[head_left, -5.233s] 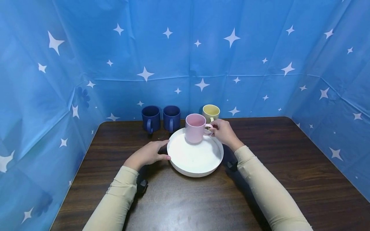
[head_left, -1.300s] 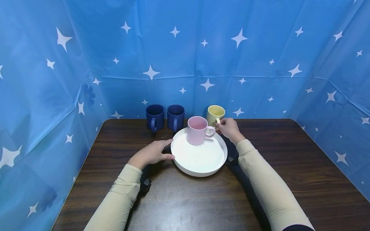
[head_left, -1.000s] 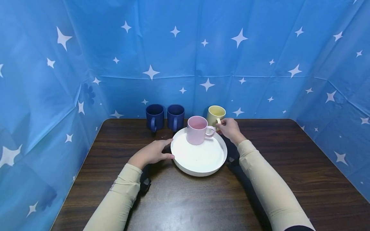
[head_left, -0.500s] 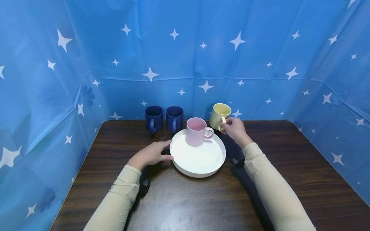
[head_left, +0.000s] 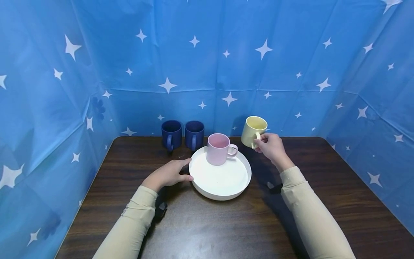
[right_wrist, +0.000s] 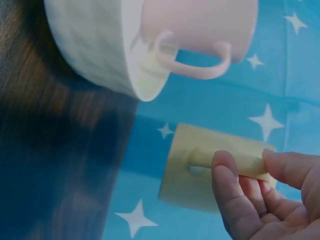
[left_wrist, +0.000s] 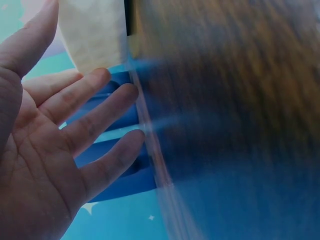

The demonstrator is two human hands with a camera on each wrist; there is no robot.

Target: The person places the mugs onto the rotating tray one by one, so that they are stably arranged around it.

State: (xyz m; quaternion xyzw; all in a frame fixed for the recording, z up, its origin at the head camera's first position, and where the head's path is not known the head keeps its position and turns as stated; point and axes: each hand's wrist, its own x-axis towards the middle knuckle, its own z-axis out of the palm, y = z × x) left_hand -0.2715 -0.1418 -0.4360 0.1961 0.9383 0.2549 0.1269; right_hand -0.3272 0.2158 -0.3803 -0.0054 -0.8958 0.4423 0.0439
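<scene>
My right hand [head_left: 273, 148] pinches the handle of a yellow mug [head_left: 249, 133], which is lifted and tilted a little at the back, right of the tray. In the right wrist view, thumb and fingers close on that yellow handle [right_wrist: 240, 162]. A pink mug [head_left: 216, 153] stands upright in the rear part of a round white tray [head_left: 220, 197], its handle turned right. My left hand [head_left: 168, 174] rests at the tray's left rim, thumb and fingers spread; the left wrist view shows the fingers [left_wrist: 107, 117] fairly straight, with nothing gripped.
Two dark blue mugs [head_left: 171, 135] stand side by side at the table's back edge, left of the tray, handles toward me. Behind the dark wooden table [head_left: 207, 230] hangs a blue curtain [head_left: 207, 64] with white stars, and it continues along both sides.
My right hand has gone from near the pink mug's handle to the yellow mug's, then raised the yellow mug and carried it right. The left hand stays at the tray's rim.
</scene>
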